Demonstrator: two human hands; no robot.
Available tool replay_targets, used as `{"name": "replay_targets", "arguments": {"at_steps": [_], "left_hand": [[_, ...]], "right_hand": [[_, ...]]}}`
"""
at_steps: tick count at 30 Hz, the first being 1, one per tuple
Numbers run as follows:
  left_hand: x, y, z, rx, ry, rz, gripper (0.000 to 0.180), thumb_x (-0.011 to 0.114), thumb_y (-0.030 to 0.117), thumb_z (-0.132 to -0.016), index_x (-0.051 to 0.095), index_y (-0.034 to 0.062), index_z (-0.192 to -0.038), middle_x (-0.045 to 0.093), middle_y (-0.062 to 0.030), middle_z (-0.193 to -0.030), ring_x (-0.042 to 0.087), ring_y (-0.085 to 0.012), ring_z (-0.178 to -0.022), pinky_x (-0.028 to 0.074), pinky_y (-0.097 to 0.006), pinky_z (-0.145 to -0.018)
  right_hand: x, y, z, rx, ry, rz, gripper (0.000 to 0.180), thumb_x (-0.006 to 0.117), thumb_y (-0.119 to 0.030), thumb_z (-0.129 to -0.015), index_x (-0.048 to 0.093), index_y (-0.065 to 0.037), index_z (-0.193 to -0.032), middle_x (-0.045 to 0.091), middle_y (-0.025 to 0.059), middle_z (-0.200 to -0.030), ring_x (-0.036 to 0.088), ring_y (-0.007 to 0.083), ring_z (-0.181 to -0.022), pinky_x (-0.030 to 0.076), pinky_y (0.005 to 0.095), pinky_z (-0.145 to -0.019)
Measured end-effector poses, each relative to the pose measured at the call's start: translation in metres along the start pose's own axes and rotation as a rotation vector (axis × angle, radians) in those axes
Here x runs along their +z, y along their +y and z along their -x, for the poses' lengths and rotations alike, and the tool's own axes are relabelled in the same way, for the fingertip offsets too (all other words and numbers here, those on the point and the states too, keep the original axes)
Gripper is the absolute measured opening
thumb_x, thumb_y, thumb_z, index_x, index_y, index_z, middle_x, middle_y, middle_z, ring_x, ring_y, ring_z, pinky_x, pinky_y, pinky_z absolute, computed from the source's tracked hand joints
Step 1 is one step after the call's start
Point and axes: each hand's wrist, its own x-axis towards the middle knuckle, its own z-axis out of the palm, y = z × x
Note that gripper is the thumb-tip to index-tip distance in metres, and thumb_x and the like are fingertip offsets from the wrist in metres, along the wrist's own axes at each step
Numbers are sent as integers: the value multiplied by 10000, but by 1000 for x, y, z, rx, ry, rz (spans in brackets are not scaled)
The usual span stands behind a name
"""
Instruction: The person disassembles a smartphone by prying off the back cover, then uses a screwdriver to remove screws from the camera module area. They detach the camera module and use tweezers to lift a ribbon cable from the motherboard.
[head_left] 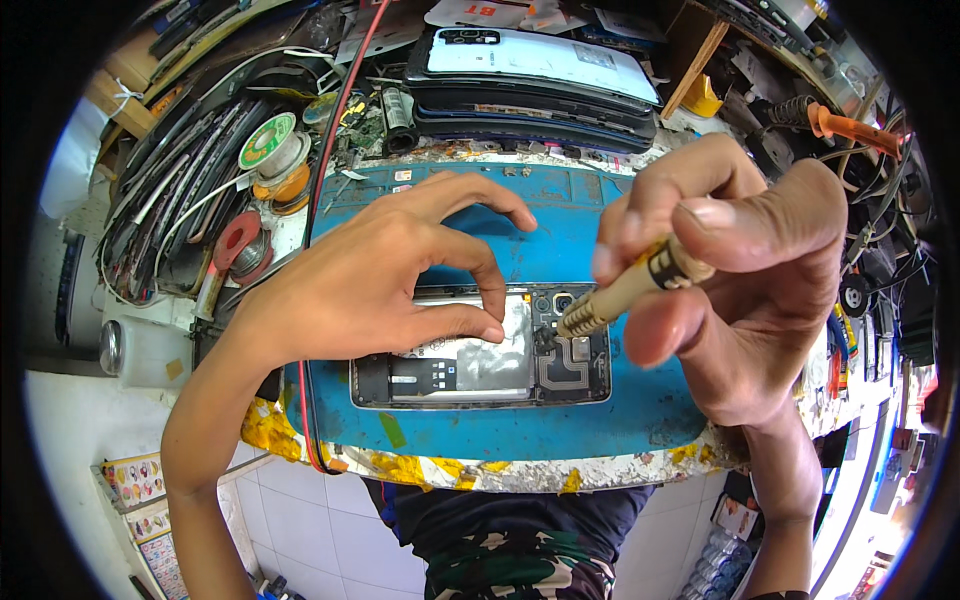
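An opened phone [580, 385] lies on a blue work mat [480, 435], its silver battery [505, 370] and dark inner cover exposed. My left hand [400, 270] arches over the battery, thumb and index fingertip pinched close together at its surface. Anything between those tips is too small to make out; the middle finger reaches out apart. My right hand [750, 290] grips a beige screwdriver [625, 295] with dark markings. Its ribbed lower end points down and left at the phone's camera end, near the lenses [562, 302]. Whether the tip touches the phone I cannot tell.
Stacked phones [540, 60] stand behind the mat. Solder spools [275, 150] and a heap of phone frames [180, 190] crowd the left. A red cable [330, 150] crosses the mat's left part. A soldering iron with an orange handle [850, 130] sits at the back right.
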Motion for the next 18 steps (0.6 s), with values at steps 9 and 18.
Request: {"name": "replay_targets", "arguments": {"at_steps": [9,18], "left_hand": [[0,1,-1,-27,-17,83,161,825,194,-758,732,69,-797,580,-80,-1293,545,-300,-1233,432,-427,-1043],[-1,-1,2,54,34,-39,156,789,184,-810,715,55,-857,567,-94,-1308,564,-311,-1216,453,-422,-1018]], "right_hand": [[17,-1,-10,-12,99,-20,251,632,-113,-980,510,-33,-1185,649,238,-981,692,261,-887,606,367,-760],[16,-5,-10,13,51,141,169,627,-129,-987,537,-76,-1120,647,241,-1039,693,261,-811,597,325,-726]]}}
